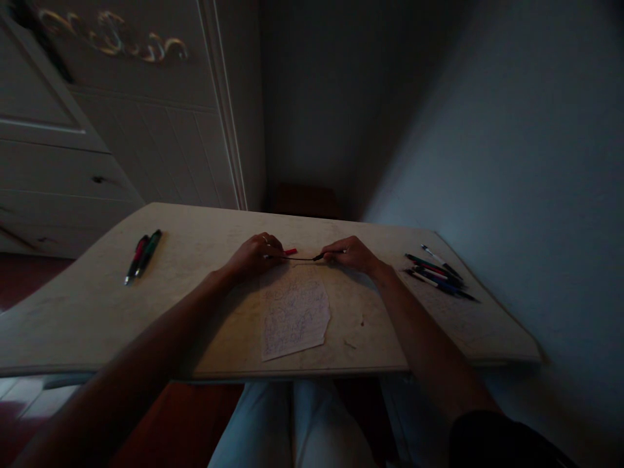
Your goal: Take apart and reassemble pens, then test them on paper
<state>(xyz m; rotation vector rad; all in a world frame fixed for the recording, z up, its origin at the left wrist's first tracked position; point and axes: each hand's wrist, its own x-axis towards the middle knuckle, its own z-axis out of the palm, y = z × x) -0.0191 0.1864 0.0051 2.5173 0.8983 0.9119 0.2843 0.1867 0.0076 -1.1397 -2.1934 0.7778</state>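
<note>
Above the far end of a scribbled paper sheet point(296, 315), my two hands face each other. My left hand point(257, 252) is closed, pinching one end of a thin dark rod point(298, 259) that looks like a pen refill. Its other end meets a small black pen part point(318, 257), pinched in the closed fingers of my right hand point(351, 252). Whether the rod sits inside that part, I cannot tell. A short red piece point(291, 251), perhaps a pen cap, shows beside my left fingertips; I cannot tell if they touch it.
Two thick pens point(149, 253), one dark green and one red and black, lie at the table's left. Several pens point(439, 273) are heaped at the right, near the wall point(550, 195). Small scraps point(362, 320) lie right of the paper. A white cabinet point(170, 149) stands behind the table point(209, 221).
</note>
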